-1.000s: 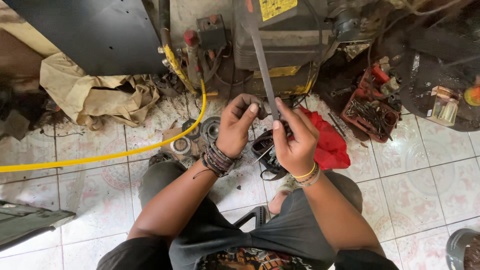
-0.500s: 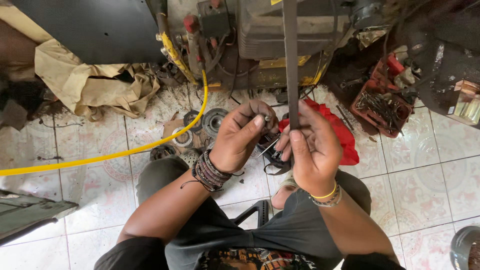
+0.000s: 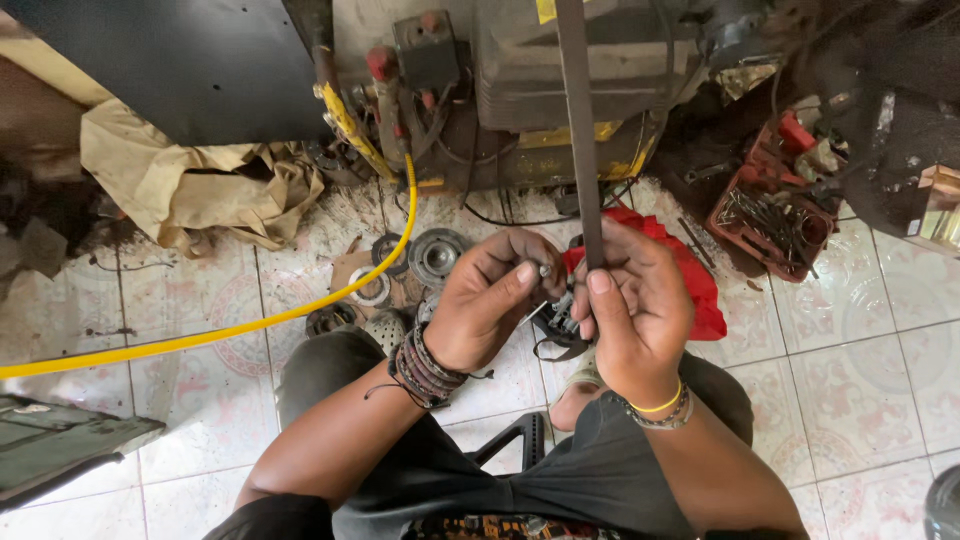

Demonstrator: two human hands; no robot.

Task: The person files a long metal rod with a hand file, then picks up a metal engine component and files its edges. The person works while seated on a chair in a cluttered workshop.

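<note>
Pale patterned floor tiles [image 3: 880, 390] lie under a grimy machine [image 3: 560, 80], with a yellow hose [image 3: 200, 335] curving across and a red cloth [image 3: 690, 275] just behind the hands. The right hand [image 3: 635, 310] is clenched around a long dark flat strip [image 3: 580, 130] that stands upright. The left hand [image 3: 490, 295] pinches a small metal part [image 3: 545, 270] between thumb and fingers, just beside the strip
</note>
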